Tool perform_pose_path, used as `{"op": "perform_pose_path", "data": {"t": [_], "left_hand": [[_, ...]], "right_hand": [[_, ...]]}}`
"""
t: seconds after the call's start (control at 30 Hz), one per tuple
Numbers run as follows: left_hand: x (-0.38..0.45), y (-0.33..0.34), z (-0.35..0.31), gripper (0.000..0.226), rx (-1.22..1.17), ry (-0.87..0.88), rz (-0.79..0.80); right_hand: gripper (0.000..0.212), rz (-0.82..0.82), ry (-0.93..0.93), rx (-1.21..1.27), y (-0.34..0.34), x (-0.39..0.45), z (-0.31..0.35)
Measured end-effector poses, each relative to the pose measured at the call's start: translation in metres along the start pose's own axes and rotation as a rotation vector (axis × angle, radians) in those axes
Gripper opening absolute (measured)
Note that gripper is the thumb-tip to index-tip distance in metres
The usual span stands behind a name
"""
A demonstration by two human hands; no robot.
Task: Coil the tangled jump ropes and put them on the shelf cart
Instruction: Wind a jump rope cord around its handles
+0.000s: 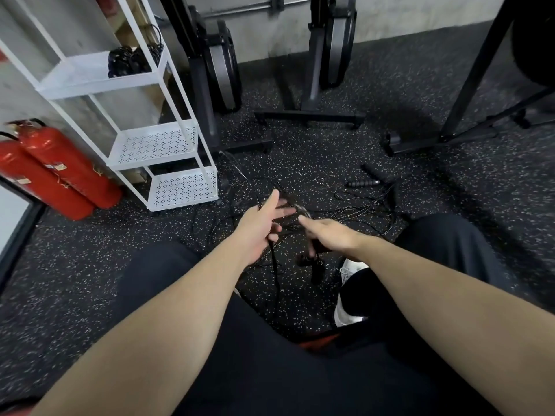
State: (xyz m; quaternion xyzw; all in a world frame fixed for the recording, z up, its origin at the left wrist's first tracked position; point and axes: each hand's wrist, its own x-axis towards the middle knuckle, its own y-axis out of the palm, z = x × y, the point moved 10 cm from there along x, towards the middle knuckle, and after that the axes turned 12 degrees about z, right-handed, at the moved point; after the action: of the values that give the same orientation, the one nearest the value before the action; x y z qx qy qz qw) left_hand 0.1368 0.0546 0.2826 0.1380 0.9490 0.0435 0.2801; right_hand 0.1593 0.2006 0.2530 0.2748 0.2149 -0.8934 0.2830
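The right hand (329,235) is reaching out with fingers fairly straight over dark handles (312,261) dangling below; whether it is gripping them I cannot tell. The left hand (261,226) is holding a thin black rope (274,265), lower fingers curling round it, thumb and forefinger spreading wide. The rope looks light, limp and snag-prone, so the stiff handles are probably the best hold. More tangled ropes (366,211) are lying on the floor beyond. Farther left, the shelf cart (177,190) is standing, already carrying a dark bundle (129,61).
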Motion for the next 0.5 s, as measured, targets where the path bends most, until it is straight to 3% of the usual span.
{"op": "perform_pose_path", "data": {"t": [0.17, 0.33, 0.4, 0.5], "left_hand": [[0.01, -0.008, 0.023, 0.018, 0.113, -0.038, -0.052], [0.006, -0.015, 0.054, 0.058, 0.36, -0.331, -0.04], [-0.001, -0.006, 0.068, 0.06, 0.476, -0.45, 0.05], [-0.003, 0.019, 0.068, 0.063, 0.527, -0.374, 0.165]], "right_hand": [[0.052, -0.039, -0.225, 0.69, -0.01, -0.002, 0.018], [0.053, 0.066, -0.319, 1.124, -0.012, -0.007, 0.032], [0.053, 0.096, -0.372, 1.259, -0.015, -0.009, 0.035], [0.054, 0.133, -0.424, 1.443, -0.018, -0.01, 0.039]]}}
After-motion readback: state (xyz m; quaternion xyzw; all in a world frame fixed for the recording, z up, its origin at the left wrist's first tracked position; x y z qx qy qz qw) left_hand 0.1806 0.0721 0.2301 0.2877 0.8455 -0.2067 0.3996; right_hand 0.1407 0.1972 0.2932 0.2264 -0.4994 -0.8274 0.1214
